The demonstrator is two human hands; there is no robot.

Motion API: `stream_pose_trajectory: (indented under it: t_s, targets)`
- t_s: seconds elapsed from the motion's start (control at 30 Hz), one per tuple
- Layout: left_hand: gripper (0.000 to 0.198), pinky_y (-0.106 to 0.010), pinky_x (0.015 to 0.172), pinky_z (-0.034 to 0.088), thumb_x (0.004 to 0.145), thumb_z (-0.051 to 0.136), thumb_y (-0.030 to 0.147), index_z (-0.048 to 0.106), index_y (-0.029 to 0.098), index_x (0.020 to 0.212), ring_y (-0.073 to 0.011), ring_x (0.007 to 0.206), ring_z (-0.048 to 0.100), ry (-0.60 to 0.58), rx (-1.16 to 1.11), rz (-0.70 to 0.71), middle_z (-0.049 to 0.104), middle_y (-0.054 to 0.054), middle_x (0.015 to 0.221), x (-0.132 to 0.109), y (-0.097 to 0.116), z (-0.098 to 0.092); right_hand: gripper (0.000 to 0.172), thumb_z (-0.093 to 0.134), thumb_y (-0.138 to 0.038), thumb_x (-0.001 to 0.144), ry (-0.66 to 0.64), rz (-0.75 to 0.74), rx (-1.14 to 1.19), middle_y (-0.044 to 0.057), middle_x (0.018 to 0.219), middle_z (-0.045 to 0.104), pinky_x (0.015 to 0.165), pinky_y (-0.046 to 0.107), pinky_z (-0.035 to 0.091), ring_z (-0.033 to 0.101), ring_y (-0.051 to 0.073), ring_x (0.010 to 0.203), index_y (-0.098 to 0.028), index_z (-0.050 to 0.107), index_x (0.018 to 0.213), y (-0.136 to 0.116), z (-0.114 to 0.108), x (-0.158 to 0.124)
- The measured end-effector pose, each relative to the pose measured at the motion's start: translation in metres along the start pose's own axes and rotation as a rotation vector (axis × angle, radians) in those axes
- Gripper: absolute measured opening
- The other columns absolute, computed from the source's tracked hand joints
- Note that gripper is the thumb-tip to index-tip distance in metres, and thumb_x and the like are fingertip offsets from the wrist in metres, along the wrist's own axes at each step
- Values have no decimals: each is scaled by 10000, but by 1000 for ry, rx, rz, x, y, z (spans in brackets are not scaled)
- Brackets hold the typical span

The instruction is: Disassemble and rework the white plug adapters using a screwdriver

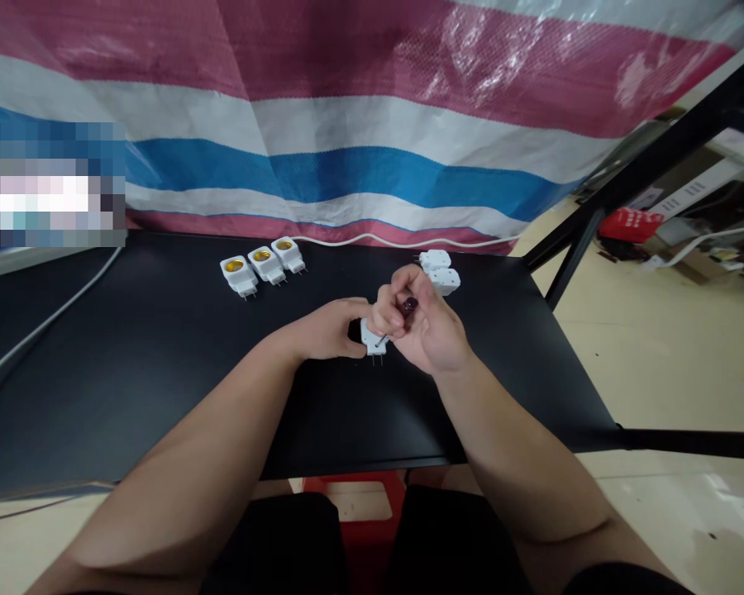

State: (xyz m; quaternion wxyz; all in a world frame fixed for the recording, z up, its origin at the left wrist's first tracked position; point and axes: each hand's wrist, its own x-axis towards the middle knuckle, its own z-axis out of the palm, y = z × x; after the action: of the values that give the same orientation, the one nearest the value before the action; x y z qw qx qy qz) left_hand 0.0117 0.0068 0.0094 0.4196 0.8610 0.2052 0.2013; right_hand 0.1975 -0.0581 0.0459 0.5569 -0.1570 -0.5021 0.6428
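Observation:
My left hand (331,329) is closed round a white plug-in lamp socket (373,338) that rests on the black table (161,364), its two prongs pointing toward me. My right hand (425,326) pinches a small screwdriver with a dark red handle (408,305); its thin tip touches the socket's face. Three white sockets with yellow centres (262,265) lie in a row at the back left. Two more white sockets (440,271) lie just behind my right hand.
A white cable (403,242) runs along the table's back edge under a striped pink, white and blue tarp (360,124). A grey cable (50,318) crosses the left side. A black metal frame (657,157) and floor clutter stand at the right. A red stool (365,504) sits below.

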Motion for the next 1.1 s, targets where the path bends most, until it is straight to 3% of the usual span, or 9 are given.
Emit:
stream_pose_trajectory:
  t_s: [0.2, 0.37, 0.43, 0.53, 0.63, 0.73, 0.83, 0.97, 1.1]
  targets:
    - [255, -336, 896, 501, 708, 754, 101, 707, 197, 940, -198, 920, 625, 42, -33, 19, 672, -15, 965, 0, -4, 3, 309, 747, -482, 992, -7, -69, -51, 3, 910, 554, 702, 332, 517, 567, 135, 748, -225, 598, 904, 4, -5, 1]
    - [297, -335, 884, 503, 717, 720, 95, 731, 199, 996, -205, 941, 635, -1, -7, -17, 673, -20, 1000, 0, -3, 1, 391, 578, -583, 1069, -4, 21, -44, -42, 674, 472, 635, 323, 466, 421, 125, 592, -226, 605, 912, 3, -2, -1]
    - [290, -338, 889, 503, 723, 724, 103, 735, 196, 998, -213, 963, 643, -2, -4, -10, 684, -27, 1021, 0, -2, 1, 365, 629, -598, 1041, -16, 11, -22, -65, 650, 458, 617, 303, 437, 384, 118, 570, -248, 563, 958, 2, 0, -1]
    - [239, -324, 882, 499, 722, 733, 100, 718, 191, 943, -203, 945, 641, 12, -19, 6, 687, -17, 986, 0, -2, 1, 358, 766, -517, 975, -43, -36, -24, -44, 775, 540, 655, 301, 472, 467, 112, 632, -251, 529, 941, 2, 0, 0]
    - [240, -313, 885, 497, 706, 732, 79, 695, 191, 916, -189, 920, 632, 30, -31, 24, 680, -7, 955, 1, -3, 2, 326, 727, -502, 1004, -35, -47, -48, 5, 904, 572, 702, 331, 523, 557, 128, 732, -216, 605, 904, 3, -2, 1]
    - [281, -317, 879, 498, 722, 730, 90, 714, 201, 980, -190, 918, 634, 9, -6, 12, 675, -6, 965, 0, -4, 2, 414, 597, -554, 1068, -32, 13, -64, -16, 730, 500, 653, 324, 492, 499, 134, 653, -204, 623, 847, 2, -3, 0]
    - [294, -326, 868, 503, 726, 729, 107, 731, 203, 1004, -204, 939, 644, -9, -1, -22, 680, -18, 995, 0, -4, 1, 414, 584, -622, 1053, -27, 37, -40, -63, 611, 423, 610, 307, 443, 399, 126, 569, -233, 594, 912, 2, -2, -1]
    - [241, -327, 858, 509, 708, 730, 92, 712, 191, 927, -205, 927, 644, 12, -46, -10, 686, -19, 959, 0, -2, 2, 306, 742, -510, 993, -71, -30, -35, -50, 714, 531, 663, 304, 471, 458, 123, 631, -254, 575, 984, 5, -4, -1]
    - [243, -326, 873, 513, 700, 738, 77, 703, 193, 911, -202, 931, 638, 32, -69, 19, 675, -15, 930, 1, -3, 3, 332, 657, -527, 1040, -74, -11, -91, 12, 858, 579, 747, 354, 535, 558, 143, 735, -212, 653, 937, 7, -7, -1]
